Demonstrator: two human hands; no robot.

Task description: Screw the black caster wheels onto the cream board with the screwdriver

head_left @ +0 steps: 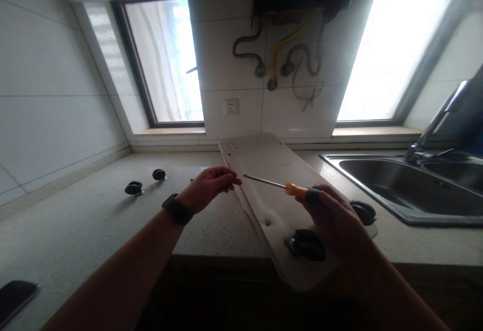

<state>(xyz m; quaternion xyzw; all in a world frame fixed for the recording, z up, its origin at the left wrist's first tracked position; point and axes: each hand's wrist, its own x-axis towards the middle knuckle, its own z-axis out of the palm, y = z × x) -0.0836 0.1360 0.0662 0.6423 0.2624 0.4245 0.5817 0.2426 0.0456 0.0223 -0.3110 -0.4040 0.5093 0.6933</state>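
Note:
My right hand (334, 210) grips a screwdriver (298, 190) by its yellow and black handle, the metal shaft pointing left. Close to its tip, my left hand (213, 185) is closed in a pinch; whatever the fingertips hold, if anything, is too small to make out. Beneath both hands lies a pale board (260, 170) with rounded corners and small holes at its far end. At its near end one black caster wheel (307, 244) is attached beside my right hand, and another caster (363, 212) shows partly behind that hand.
Two loose casters, one nearer (133, 187) and one farther (159, 174), stand on the speckled countertop (98, 220) at left. A phone (17, 296) lies at the lower left. To the right is a steel sink (407, 218) with a faucet (433, 119). The board overhangs the counter's front edge.

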